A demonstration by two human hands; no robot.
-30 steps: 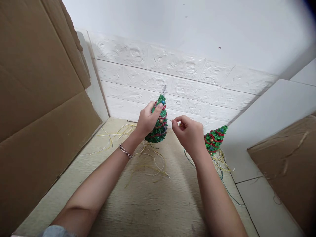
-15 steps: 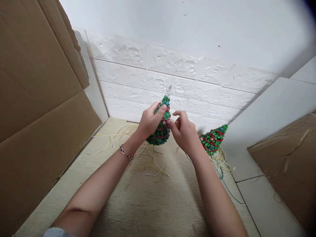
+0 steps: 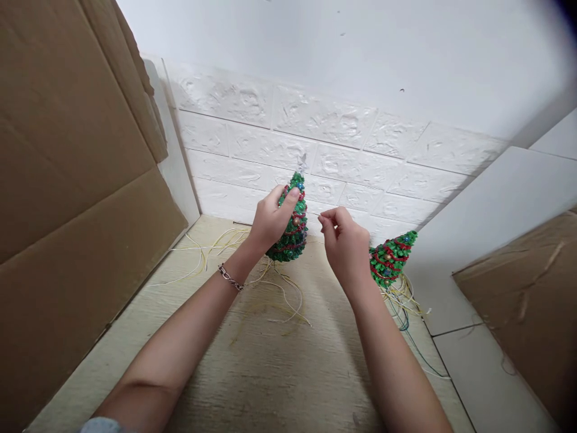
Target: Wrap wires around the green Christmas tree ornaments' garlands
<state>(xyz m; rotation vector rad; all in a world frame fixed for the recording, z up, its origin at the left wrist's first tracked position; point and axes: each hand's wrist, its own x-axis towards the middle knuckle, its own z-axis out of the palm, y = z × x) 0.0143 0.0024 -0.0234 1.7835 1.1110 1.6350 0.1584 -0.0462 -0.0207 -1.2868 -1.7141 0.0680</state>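
A small green Christmas tree (image 3: 295, 237) with red garland and tiny baubles stands upright in my left hand (image 3: 273, 219). My thumb lies across its upper front and the other fingers go behind it. On its tip is a clear star (image 3: 302, 161). Just to the right of the tree, apart from it, my right hand (image 3: 346, 246) is closed in a pinch. Whatever is between those fingertips is too small to make out. White and yellow wires (image 3: 288, 300) trail beneath the tree across the tabletop.
A second decorated tree (image 3: 393, 258) leans at the right, with tangled wires (image 3: 406, 300) below it. Large cardboard pieces stand on the left (image 3: 81, 150) and right (image 3: 527, 300). A white brick-patterned wall (image 3: 252, 144) rises behind the pale tabletop (image 3: 270, 373).
My right hand has drawn back from the tree to the right, its fingertips now pinched together. The thin yellowish strand seen at its fingers no longer shows. The held tree has shifted slightly left.
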